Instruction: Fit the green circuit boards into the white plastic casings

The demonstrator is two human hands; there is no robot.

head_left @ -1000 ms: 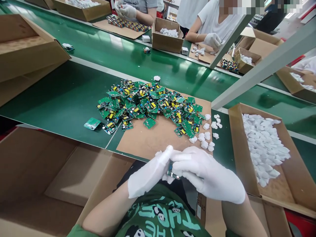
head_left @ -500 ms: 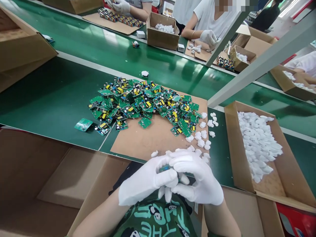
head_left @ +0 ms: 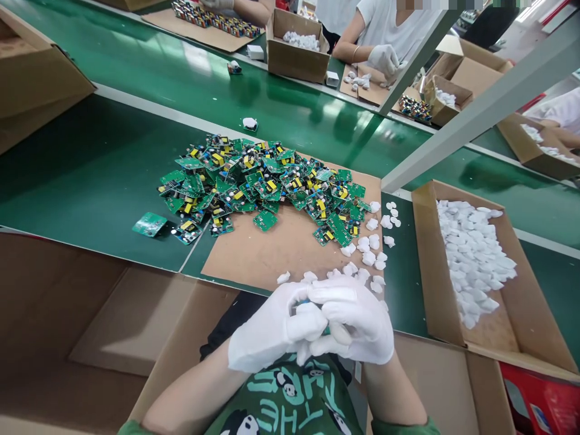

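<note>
Both of my hands wear white gloves and are pressed together in front of my chest at the table's near edge. My left hand (head_left: 267,332) and my right hand (head_left: 357,323) are closed round a small green circuit board (head_left: 310,300), which is mostly hidden by the fingers, with a white plastic piece between them. Just beyond my hands lie loose white plastic shells (head_left: 362,260) on a brown cardboard sheet (head_left: 272,254). Further out a pile of green circuit boards (head_left: 263,184) with yellow parts spreads over the sheet and the green table.
An open cardboard box (head_left: 426,266) of white shells stands at my right. A large empty carton (head_left: 90,326) sits low at my left. A grey slanted post (head_left: 453,130) crosses the right. Across the green conveyor (head_left: 158,66) other people in white gloves handle parts beside small boxes (head_left: 294,57).
My hands have drawn closer together and tighter round the board, the fingers now interlocked over it. The view has shifted slightly; a small part on the conveyor has travelled left.
</note>
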